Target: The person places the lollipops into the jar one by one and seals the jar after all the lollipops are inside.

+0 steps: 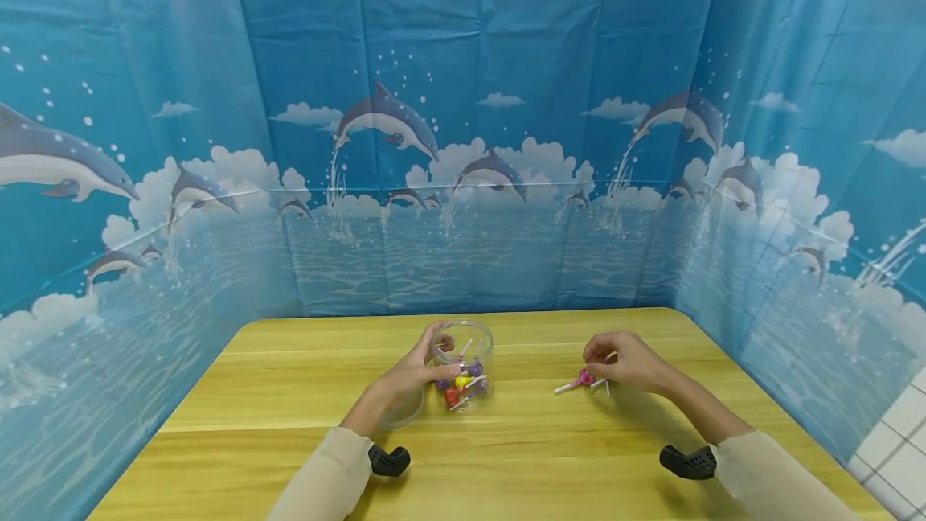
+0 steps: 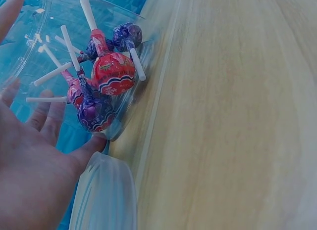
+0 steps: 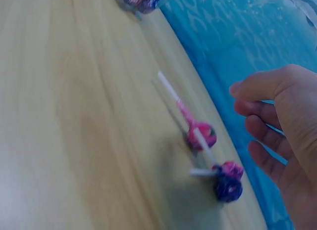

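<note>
A clear plastic jar (image 1: 482, 352) stands on the table, with several lollipops (image 1: 463, 383) in red, yellow and purple wrappers inside. My left hand (image 1: 418, 368) holds the jar from its left side, thumb across the front and fingers round the back. Through the jar's wall in the left wrist view, a red lollipop (image 2: 113, 74) and purple ones show, white sticks at different angles. To the right, my right hand (image 1: 628, 362) hovers at a small group of lollipops, fingers loosely curled and holding nothing. A pink lollipop (image 3: 202, 136) lies there beside a purple one (image 3: 229, 188) and another pink one (image 3: 233, 169).
A translucent round lid (image 1: 405, 415) lies left of the jar, partly under my left forearm. The yellow wooden table (image 1: 521, 457) reaches back to a blue dolphin-print curtain (image 1: 477, 256), which also hangs along both sides.
</note>
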`<action>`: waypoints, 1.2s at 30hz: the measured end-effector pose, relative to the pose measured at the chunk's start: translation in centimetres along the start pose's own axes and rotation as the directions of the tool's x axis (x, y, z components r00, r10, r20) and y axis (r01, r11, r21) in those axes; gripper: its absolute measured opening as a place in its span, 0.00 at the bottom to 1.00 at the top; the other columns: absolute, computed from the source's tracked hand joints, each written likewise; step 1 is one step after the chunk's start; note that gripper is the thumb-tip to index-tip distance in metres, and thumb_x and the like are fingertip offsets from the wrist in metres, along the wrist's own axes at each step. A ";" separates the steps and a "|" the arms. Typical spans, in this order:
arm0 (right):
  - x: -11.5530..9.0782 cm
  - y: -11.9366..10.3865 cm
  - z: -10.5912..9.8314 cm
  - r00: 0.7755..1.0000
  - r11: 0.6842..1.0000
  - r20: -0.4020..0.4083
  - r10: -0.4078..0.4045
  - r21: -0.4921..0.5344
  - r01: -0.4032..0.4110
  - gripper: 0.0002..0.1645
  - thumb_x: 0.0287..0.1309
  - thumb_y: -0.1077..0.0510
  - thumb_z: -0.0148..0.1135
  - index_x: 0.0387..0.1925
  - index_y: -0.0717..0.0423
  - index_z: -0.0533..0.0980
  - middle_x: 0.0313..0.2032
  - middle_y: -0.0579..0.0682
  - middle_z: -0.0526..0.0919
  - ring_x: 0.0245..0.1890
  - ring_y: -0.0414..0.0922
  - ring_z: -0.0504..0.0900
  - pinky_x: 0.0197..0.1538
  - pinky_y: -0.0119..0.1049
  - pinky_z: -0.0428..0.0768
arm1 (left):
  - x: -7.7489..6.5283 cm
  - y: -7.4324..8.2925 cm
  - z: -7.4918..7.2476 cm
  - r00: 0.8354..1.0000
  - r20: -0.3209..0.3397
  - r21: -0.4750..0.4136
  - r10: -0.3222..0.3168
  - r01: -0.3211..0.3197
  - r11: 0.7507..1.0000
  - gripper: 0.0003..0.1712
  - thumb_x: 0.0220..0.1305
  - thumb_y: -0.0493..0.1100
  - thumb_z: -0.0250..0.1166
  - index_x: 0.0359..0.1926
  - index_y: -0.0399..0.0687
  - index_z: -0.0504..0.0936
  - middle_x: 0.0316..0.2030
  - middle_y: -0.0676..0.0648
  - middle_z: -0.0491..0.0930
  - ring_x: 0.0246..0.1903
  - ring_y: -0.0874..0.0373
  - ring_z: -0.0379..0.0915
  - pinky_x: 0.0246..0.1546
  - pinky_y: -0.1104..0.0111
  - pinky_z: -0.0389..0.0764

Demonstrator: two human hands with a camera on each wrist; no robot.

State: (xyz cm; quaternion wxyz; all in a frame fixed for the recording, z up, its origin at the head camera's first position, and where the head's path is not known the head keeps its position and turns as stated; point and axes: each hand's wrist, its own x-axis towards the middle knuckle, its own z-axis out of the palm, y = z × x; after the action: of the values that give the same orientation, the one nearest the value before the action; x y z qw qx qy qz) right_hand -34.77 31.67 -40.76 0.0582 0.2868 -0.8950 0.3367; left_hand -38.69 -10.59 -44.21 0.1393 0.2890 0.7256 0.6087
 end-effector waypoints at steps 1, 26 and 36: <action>-0.3 0.2 0.0 1.000 1.000 0.005 0.004 0.005 -0.004 0.03 0.65 0.64 0.70 0.39 0.58 0.84 0.34 0.44 0.84 0.35 0.41 0.82 0.40 0.38 0.84 | 0.0 0.0 0.0 1.000 -0.001 -0.001 0.000 0.000 1.000 0.49 0.72 0.48 0.66 0.82 0.58 0.46 0.71 0.40 0.57 0.75 0.40 0.50 0.69 0.39 0.57; -1.5 2.8 1.2 0.994 0.966 0.062 -0.087 -0.239 0.099 0.06 0.59 0.65 0.74 0.34 0.50 0.89 0.33 0.38 0.85 0.32 0.35 0.80 0.35 0.36 0.81 | 0.1 0.2 0.3 1.000 -0.002 -0.003 0.003 -0.003 1.000 0.48 0.72 0.47 0.66 0.82 0.61 0.48 0.72 0.40 0.55 0.75 0.42 0.50 0.68 0.37 0.56; -1.3 1.6 -1.0 0.993 0.962 0.059 -0.105 -0.246 0.116 0.05 0.65 0.67 0.69 0.41 0.59 0.87 0.38 0.48 0.88 0.35 0.38 0.83 0.37 0.36 0.82 | 0.1 -0.2 0.0 1.000 -0.001 -0.019 0.003 -0.003 1.000 0.48 0.71 0.48 0.68 0.82 0.63 0.48 0.73 0.36 0.53 0.75 0.44 0.50 0.70 0.38 0.55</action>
State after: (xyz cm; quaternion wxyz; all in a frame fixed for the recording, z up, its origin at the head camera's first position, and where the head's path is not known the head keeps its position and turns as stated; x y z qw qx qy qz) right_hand -34.69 33.85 -41.29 0.0920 0.3343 -0.9139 0.2112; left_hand -38.77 -10.57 -44.37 0.1411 0.2884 0.7193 0.6160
